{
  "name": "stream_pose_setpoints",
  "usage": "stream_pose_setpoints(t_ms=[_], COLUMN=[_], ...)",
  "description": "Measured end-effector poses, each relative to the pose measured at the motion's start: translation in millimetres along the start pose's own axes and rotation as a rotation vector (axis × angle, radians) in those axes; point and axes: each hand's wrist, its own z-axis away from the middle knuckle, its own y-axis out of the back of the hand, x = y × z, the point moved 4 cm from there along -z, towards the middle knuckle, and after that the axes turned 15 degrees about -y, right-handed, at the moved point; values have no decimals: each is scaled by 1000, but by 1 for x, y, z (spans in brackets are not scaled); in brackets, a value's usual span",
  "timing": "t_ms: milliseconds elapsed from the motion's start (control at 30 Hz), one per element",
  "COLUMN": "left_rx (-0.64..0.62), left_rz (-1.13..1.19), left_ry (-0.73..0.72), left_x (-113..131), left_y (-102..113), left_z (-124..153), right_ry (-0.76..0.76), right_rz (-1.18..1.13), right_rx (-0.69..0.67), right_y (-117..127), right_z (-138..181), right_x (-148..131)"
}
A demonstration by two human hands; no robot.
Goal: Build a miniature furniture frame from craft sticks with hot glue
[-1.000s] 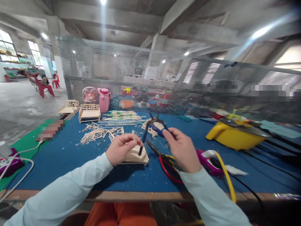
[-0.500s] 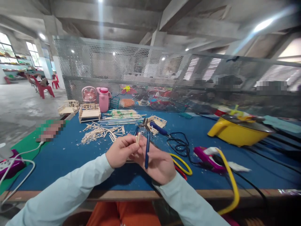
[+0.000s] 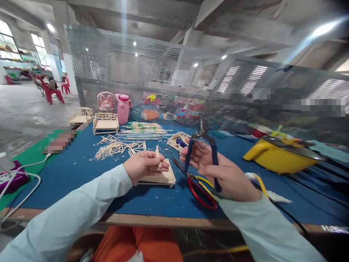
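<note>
Between the thumb and fingers of my left hand [image 3: 144,165] are short wooden sticks [image 3: 158,156], held upright. Below that hand a flat panel of wooden sticks [image 3: 163,176] lies on the blue table. My right hand [image 3: 226,173] is wrapped round blue-handled pliers [image 3: 214,156], their jaws pointing up and handles spread. Scissors [image 3: 203,193] with a red and a yellow handle lie just left of and beneath my right hand. Behind it, a blue-handled tool [image 3: 181,142], partly hidden, rests on a small stick frame [image 3: 172,142].
Loose cut sticks [image 3: 117,149] are heaped left of centre, with longer sticks [image 3: 147,128] behind. Small wooden stick beds [image 3: 106,125] stand at the back left beside a pink bottle [image 3: 123,109]. At right sits a yellow pan [image 3: 280,154] among cables. A perforated metal screen [image 3: 158,69] closes the back.
My hands have moved apart. The right hand went right with the pliers, now raised and turned jaws up, while the left kept the sticks. The stick panel and scissors are uncovered.
</note>
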Motion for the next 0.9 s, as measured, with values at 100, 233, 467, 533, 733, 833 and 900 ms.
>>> stream_pose_setpoints(t_ms=[100, 233, 467, 533, 733, 833, 900], left_rx=[90, 42, -56, -70, -80, -80, -81], left_rz=[-25, -96, -212, -220, -239, -254, -260], left_ry=[118, 99, 73, 70, 43, 19, 7], left_x=[-2, -3, -3, -2, -2, -1, -1], left_y=[7, 7, 1, 0, 1, 1, 2], left_z=[-1, -1, 2, 2, 1, 0, -1], right_ry=[-53, 18, 42, 41, 21, 2, 18], right_rz=[332, 814, 1254, 1305, 1338, 1347, 1347], right_rx=[77, 160, 35, 12, -4, -18, -33], right_y=[8, 12, 5, 1, -3, 0, 2], right_z=[2, -1, -1, 1, 1, 0, -1], right_x=[-2, -2, 3, 2, 2, 3, 2])
